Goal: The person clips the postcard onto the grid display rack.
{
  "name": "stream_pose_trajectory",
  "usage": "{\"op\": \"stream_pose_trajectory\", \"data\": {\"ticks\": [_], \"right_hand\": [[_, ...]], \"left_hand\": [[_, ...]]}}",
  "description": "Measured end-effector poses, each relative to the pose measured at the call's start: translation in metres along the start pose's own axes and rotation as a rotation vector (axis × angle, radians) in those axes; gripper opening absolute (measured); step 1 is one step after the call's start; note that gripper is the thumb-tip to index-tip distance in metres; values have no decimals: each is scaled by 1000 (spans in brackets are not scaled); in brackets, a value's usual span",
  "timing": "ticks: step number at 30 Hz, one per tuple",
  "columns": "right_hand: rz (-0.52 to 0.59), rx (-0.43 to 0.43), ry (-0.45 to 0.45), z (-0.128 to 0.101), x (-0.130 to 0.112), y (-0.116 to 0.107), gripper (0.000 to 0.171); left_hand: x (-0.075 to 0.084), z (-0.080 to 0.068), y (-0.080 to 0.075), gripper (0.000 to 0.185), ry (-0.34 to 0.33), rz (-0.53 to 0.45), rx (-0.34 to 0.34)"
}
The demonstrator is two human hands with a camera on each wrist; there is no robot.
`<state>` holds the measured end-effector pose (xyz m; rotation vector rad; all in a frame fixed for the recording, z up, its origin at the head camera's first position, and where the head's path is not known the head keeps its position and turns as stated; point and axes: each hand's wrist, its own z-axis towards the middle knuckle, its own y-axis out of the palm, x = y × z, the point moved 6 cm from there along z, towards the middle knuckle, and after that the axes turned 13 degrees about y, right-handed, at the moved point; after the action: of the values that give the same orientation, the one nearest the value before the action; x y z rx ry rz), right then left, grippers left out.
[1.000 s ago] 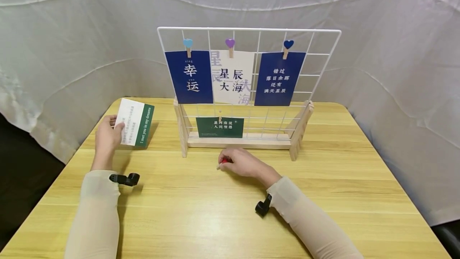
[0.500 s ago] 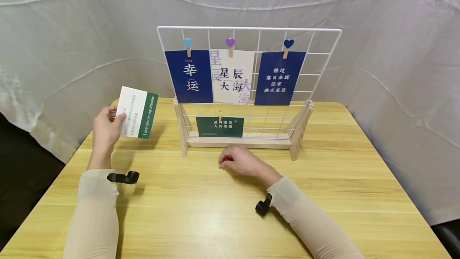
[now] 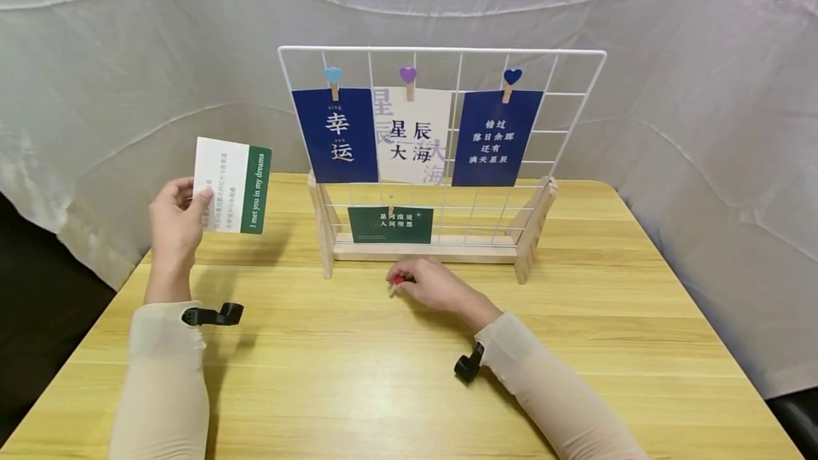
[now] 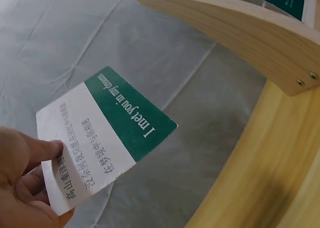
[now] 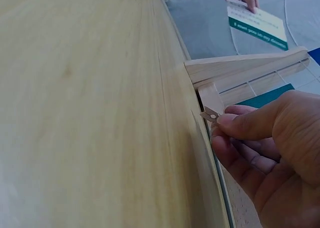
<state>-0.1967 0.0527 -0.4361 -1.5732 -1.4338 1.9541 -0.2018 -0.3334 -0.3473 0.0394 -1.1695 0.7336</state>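
Between thumb and fingers, my left hand (image 3: 175, 226) holds a white and green card (image 3: 224, 187) by its left edge, raised over the table's left side. The card's green band carries white lettering, plain in the left wrist view too. My right hand (image 3: 441, 286) pinches a small wooden clothespin (image 5: 211, 115) in front of the stand's base; a bit of red (image 3: 399, 280) shows at the fingertips in the head view. Behind that hand stands a white wire grid (image 3: 461, 69) in a wooden stand (image 3: 422, 254). A green card (image 3: 390, 229) is clipped low on it.
Along the grid's top hang a blue card (image 3: 339, 155), a white card (image 3: 412, 112) and another blue card (image 3: 495, 105), each under a heart-topped clothespin. The wooden table (image 3: 358, 389) extends around the stand, with a grey cloth (image 3: 160, 34) behind.
My left hand has lifted the white and green card, then drifted left with it. My right hand stays nearly in place, with the clothespin turned slightly.
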Motion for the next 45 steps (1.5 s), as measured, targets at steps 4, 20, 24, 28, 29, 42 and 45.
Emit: {"op": "stream_pose_trajectory", "data": {"ticks": [4,20,24,28,29,42,45], "right_hand": [[-1,12,15,0,2,0,15],[78,24,147,-1,6,-12,12],[99,27,149,-2,5,-18,8],[81,65,107,-2,5,-25,10],[81,76,101,-2,5,-27,11],[143,142,87,-6,7,-52,16],[158,156,94,-7,9,-57,19]], "left_hand": [[5,0,0,23,53,-126,36],[26,-3,5,17,310,-417,-144],[32,-6,8,18,339,-334,-216],[43,-9,14,21,380,-207,-254],[46,-10,16,22,391,-179,-262],[73,-27,48,30,477,-42,-493],[77,-31,52,29,488,-32,-489]]}}
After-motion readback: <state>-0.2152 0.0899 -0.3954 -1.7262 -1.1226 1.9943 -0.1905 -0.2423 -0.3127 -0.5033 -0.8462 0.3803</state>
